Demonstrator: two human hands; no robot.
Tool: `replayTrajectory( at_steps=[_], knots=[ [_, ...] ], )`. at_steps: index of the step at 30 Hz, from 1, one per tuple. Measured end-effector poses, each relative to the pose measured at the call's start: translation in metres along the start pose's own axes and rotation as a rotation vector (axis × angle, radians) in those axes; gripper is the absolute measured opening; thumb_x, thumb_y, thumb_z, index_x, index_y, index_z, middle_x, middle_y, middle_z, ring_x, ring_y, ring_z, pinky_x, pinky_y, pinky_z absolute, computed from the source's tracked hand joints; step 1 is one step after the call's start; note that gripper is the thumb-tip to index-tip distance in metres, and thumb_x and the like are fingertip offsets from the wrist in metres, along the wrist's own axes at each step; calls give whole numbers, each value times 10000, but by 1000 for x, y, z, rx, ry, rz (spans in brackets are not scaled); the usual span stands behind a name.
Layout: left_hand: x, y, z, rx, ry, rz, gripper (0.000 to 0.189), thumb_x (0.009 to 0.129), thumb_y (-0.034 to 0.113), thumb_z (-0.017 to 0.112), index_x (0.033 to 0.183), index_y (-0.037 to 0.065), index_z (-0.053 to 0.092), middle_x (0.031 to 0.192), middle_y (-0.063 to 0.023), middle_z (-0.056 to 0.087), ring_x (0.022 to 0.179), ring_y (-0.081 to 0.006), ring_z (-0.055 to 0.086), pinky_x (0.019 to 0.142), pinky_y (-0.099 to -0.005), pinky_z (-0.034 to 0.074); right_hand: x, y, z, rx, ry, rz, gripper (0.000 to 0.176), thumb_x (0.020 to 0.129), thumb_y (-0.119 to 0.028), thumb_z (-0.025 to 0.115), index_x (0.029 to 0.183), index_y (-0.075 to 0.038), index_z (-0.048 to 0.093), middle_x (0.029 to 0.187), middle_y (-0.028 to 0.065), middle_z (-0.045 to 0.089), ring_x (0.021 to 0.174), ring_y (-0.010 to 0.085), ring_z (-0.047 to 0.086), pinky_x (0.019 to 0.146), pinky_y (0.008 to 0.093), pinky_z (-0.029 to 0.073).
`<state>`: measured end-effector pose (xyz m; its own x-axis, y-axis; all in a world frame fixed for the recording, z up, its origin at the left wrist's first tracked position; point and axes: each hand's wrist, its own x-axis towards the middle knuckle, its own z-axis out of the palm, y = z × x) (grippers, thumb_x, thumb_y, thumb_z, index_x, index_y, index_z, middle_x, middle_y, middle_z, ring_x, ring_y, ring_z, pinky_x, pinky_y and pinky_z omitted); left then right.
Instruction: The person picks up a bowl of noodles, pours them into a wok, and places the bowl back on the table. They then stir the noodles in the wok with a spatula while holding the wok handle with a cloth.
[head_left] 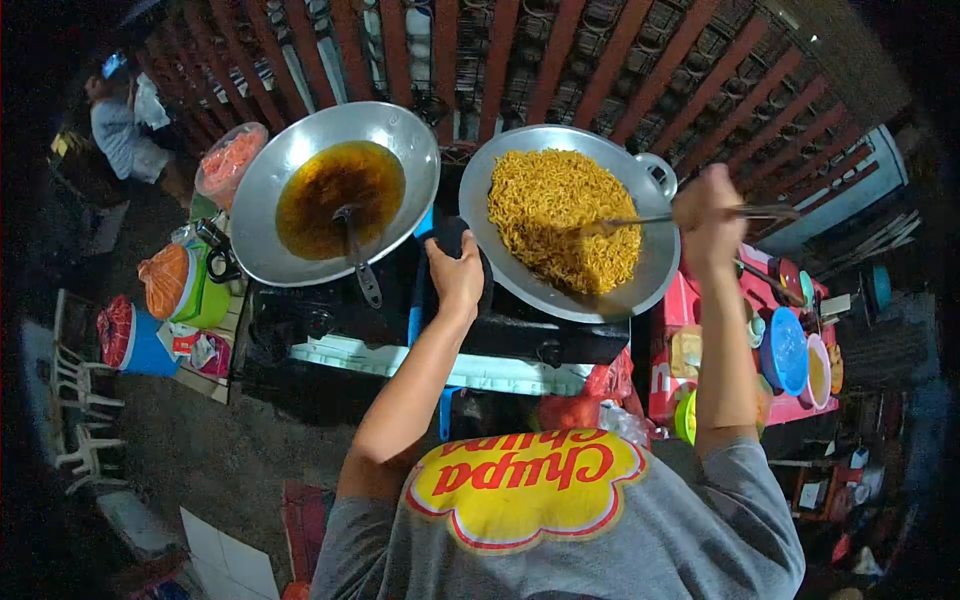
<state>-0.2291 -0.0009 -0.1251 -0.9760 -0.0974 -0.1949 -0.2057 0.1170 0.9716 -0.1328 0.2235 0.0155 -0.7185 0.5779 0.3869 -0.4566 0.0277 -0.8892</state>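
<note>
A wide metal wok (652, 270) holds a heap of brown-yellow noodles (560, 200). My right hand (710, 215) is closed round the long handle of a spatula (640, 219), whose far end is sunk in the noodles and hidden. At the wok's left rim, my left hand (457, 275) curls its fingers against a dark, cloth-like pad (478, 245); the wok handle there is out of sight. Left of that hand, a second wok (415, 150) contains dark brown oily liquid (335, 195), with a slotted metal ladle (362, 270) leaning in it.
Both woks stand on a black stove (390, 305). Red slats (500, 60) rise behind them. On the left are a tub of pinkish food (232, 165) and a green bucket (210, 290). A red table (662, 375) on the right bears a blue basin (785, 350). Another person (125, 135) is far left.
</note>
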Motion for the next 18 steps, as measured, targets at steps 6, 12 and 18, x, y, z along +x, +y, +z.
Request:
replayTrajectory(
  at_steps=[6,12,18],
  knots=[
    [-16,24,-8,-10,-37,-16,669,797,302,539,1240,-94,231,1237,-292,332,1158,-364,342,959,-363,284,-29,35,-11,25,-4,-27,409,880,-314,436,541,-140,286,472,-46,204,403,79,196,398,255,166],
    [9,-11,3,-7,9,22,587,790,264,557,1191,-81,303,1151,-275,422,1082,-340,424,905,-356,332,-61,-22,33,-82,110,-99,434,890,-338,410,528,-133,285,457,-39,244,389,78,222,381,243,175],
    [-3,3,2,13,90,86,500,799,244,555,1144,-55,351,1067,-230,488,986,-319,488,848,-355,371,-61,20,16,-179,-18,-150,431,905,-329,377,545,-113,281,458,-32,263,378,82,249,365,250,196]
  ],
)
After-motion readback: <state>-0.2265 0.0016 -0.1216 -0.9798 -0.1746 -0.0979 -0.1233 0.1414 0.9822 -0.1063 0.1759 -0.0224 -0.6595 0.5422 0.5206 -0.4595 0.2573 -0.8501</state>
